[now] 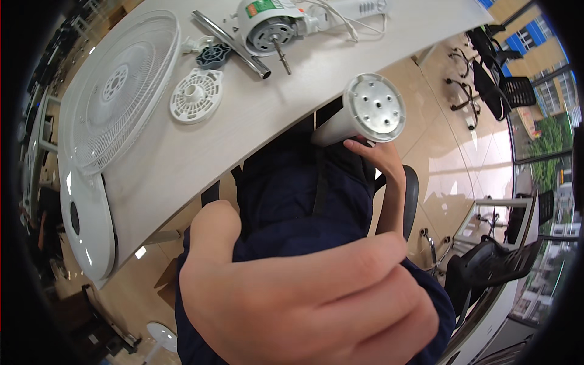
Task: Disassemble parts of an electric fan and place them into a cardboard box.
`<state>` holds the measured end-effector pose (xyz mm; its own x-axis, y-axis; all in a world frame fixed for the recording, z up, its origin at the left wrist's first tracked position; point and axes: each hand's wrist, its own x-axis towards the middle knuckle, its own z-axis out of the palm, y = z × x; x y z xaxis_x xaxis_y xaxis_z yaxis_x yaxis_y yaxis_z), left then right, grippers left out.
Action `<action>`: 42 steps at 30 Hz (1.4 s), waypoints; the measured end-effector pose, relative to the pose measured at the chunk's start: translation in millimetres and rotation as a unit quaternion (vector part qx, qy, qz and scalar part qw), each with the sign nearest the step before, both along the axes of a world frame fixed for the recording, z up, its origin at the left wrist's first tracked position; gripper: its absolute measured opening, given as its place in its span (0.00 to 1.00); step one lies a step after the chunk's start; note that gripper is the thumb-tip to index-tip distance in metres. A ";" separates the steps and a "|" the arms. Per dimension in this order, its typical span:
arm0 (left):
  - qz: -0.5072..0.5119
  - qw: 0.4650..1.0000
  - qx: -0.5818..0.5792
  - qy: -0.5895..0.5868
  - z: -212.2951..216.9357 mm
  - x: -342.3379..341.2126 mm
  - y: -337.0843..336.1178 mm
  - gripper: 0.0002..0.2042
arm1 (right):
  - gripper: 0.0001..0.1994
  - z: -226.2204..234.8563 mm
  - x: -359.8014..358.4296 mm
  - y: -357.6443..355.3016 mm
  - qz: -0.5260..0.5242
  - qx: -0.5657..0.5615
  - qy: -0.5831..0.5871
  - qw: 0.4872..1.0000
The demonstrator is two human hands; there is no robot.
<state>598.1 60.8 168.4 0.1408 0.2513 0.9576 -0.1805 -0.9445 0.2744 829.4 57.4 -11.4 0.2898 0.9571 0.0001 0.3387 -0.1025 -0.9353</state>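
Holding white tube (336, 129): right fingers (359, 147); left fingers (371, 289) curled.

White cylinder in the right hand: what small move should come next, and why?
Probably bring the left hand down to steady the white cylinder. Only the right hand holds it, its holed end facing the camera, while the left hand is up close to the camera, fingers curled, away from the cylinder; whether it holds anything is unclear.

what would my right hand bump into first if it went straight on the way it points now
Your right hand would first meet the white tubular part it touches; beyond that perhaps the table, though depth is hard to judge.
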 end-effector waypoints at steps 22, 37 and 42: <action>-0.241 0.923 -0.241 0.176 -157.0 97.3 114.6 0.47 | 0.32 -53.8 -3.2 -35.7 -0.205 0.056 0.018 0.977; -0.422 0.844 -0.322 0.082 -180.4 101.5 143.0 0.45 | 0.08 150.4 46.3 264.9 0.152 0.134 -0.250 0.947; -0.456 0.815 -0.340 0.110 -183.7 100.6 141.1 0.44 | 0.13 126.7 44.0 371.0 0.273 -0.063 -0.454 0.846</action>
